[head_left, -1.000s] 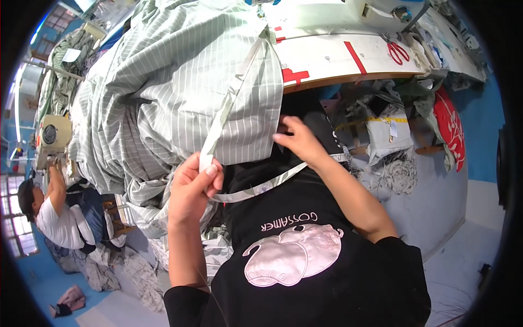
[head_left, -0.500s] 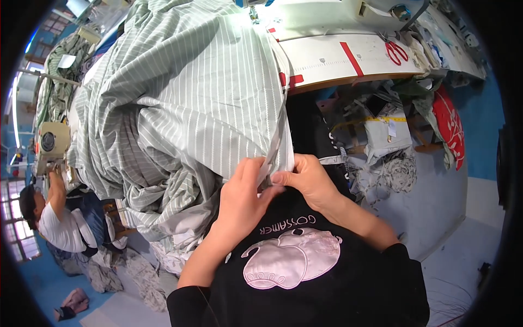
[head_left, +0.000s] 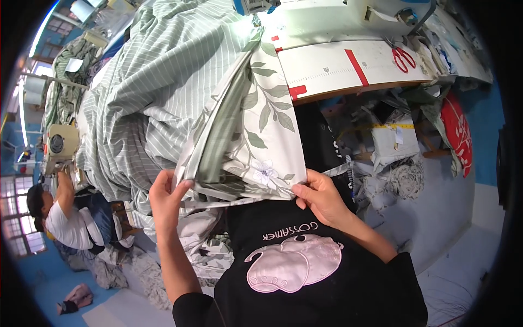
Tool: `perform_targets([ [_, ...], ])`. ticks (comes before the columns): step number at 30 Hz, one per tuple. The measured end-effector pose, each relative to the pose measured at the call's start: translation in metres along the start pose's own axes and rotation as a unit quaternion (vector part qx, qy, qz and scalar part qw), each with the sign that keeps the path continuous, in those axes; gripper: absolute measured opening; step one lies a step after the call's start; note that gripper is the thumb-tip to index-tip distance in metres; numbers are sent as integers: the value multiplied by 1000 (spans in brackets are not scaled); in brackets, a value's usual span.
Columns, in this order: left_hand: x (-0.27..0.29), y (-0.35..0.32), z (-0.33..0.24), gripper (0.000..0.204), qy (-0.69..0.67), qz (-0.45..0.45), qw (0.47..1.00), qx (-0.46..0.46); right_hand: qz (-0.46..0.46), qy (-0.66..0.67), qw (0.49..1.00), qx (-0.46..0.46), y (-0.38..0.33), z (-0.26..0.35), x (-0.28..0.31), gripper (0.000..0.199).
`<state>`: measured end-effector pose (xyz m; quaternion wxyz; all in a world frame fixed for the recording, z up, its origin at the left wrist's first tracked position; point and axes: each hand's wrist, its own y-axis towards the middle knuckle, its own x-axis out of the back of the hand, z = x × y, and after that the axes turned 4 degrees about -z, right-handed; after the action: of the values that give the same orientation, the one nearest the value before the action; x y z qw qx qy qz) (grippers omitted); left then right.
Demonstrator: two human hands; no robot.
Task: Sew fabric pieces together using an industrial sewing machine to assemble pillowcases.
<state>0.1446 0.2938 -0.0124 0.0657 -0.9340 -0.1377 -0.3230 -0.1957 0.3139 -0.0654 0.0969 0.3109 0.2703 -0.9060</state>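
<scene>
A large grey-green fabric with white stripes (head_left: 158, 92) is heaped over the sewing table. Along its right side it is folded open, baring a white layer with grey-green leaves and a pale flower (head_left: 272, 114). My left hand (head_left: 168, 199) pinches the left part of the opened edge between thumb and fingers. At the lower right corner of the floral fabric, my right hand (head_left: 321, 197) grips the edge, thumb on top. Between both hands the hem stretches in front of my body. The fabric's far end runs up under the sewing machine needle area (head_left: 256, 22), which is brightly lit.
Red-handled scissors (head_left: 402, 58) lie on the white tabletop (head_left: 321, 68) with red tape strips. Below the table edge hang a pale bag (head_left: 395, 143) and crumpled cloth. At far left a co-worker (head_left: 71, 218) sits at another sewing machine (head_left: 60, 143).
My hands, close together before, have moved apart, the left one farther to the left. The striped fabric's edge has been spread open, bringing the floral layer into sight.
</scene>
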Motion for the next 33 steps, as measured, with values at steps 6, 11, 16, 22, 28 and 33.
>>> perform_targets([
  [6,24,-32,-81,3,-151,12,985,86,24,-57,997,46,-7,-17,20,10],
  [11,-16,-62,-147,19,83,201,927,-305,36,-174,983,52,-18,-20,28,8],
  [16,-88,-65,-146,16,169,317,830,-426,6,-253,960,122,-32,-6,18,10],
  [22,-127,-59,-134,16,179,354,804,-444,-25,-317,934,162,-39,-13,25,9],
  [28,-143,-63,-124,17,191,385,791,-436,-2,-404,892,201,-39,-10,36,16],
  [33,-149,-67,-122,19,210,367,788,-448,-46,-496,761,416,-15,6,39,28],
])
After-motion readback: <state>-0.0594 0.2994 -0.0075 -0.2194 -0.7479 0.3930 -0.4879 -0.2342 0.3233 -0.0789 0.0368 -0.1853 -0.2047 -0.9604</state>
